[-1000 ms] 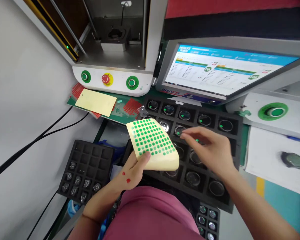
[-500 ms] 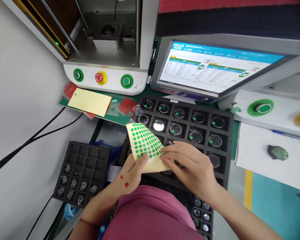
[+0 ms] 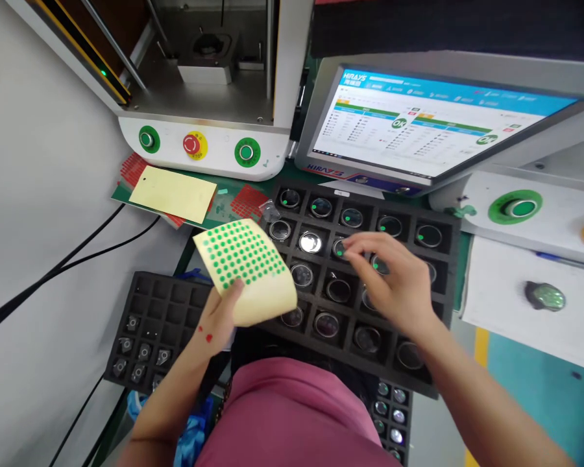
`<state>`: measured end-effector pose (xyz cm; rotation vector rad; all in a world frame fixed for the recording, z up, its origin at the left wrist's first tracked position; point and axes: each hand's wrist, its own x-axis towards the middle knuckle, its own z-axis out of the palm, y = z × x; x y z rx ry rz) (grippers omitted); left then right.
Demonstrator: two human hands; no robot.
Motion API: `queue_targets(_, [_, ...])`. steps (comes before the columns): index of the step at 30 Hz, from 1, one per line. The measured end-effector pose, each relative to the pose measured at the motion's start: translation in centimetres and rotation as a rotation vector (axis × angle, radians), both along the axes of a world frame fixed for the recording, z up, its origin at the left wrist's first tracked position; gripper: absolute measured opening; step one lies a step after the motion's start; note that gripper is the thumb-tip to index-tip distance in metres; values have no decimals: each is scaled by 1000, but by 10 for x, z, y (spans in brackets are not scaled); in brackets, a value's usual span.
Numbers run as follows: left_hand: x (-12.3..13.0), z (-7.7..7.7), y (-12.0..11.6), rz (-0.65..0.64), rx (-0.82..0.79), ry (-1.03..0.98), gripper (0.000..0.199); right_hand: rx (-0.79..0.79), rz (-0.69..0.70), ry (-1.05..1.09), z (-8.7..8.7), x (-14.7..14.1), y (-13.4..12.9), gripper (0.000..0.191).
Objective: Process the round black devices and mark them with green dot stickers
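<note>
My left hand (image 3: 219,318) grips a pale yellow sheet of round green stickers (image 3: 253,295), thumb on top; bare backing shows along its lower right. To its right, my right hand (image 3: 394,279) hovers above a black compartment tray (image 3: 445,311), thumb and fingertips pinched together. What they hold, if anything, is too small to make out. The tray's compartments hold round glass-faced pieces, such as one (image 3: 338,290) below the pinch. Green dots mark several pieces in the upper rows; pieces seen in the lower rows show none. My right hand hides part of the tray.
A smaller black tray (image 3: 172,334) with small parts lies at left. Behind are a press machine with a red stop button (image 3: 191,144) and a monitor (image 3: 418,130). A yellow card (image 3: 172,194) lies on the bench. White paper (image 3: 506,298) bears a round greenish piece (image 3: 545,296) and a pen.
My right hand has left the sticker sheet and moved right and up over the tray. My left hand has drawn the sheet leftward, uncovering more round pieces.
</note>
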<state>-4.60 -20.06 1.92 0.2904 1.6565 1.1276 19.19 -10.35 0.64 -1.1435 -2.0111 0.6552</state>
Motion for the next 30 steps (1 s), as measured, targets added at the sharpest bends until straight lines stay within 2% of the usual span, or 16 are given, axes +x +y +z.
queue_targets(2, [-17, -9, -2, 119, -4, 52, 59, -144, 2, -2, -18, 1, 19, 15])
queue_targets(6, [-31, -14, -6, 196, 44, 22, 49, -304, 82, -116, -43, -13, 39, 18])
queue_targets(11, [-24, -10, -7, 220, 18, -67, 46, -376, 45, -268, -48, -33, 41, 11])
queue_targets(17, [-14, -7, -4, 112, 55, -174, 51, -377, -57, -299, -55, -41, 48, 6])
queue_targets(19, [-10, -5, -4, 59, 74, -209, 53, -336, -91, -254, -46, -44, 43, 6])
queue_targets(22, [-4, 0, -5, -17, 124, -258, 55, -185, -79, -140, -16, -49, 24, 6])
queue_targets(23, [-3, 1, -6, -46, 142, -279, 56, -93, -28, -93, -4, -51, 16, 6])
queue_targets(24, [-2, 3, -6, -76, 161, -301, 57, 35, 71, -42, 9, -53, 8, 5])
queue_targets(26, [0, 5, -7, -131, 195, -346, 57, 197, 280, 6, 27, -56, -6, 7])
queue_targets(28, [1, 7, -7, -172, 208, -391, 56, 217, 404, -3, 35, -56, -14, 11])
queue_targets(30, [2, 8, -6, -183, 203, -412, 54, 184, 414, -32, 34, -55, -18, 12])
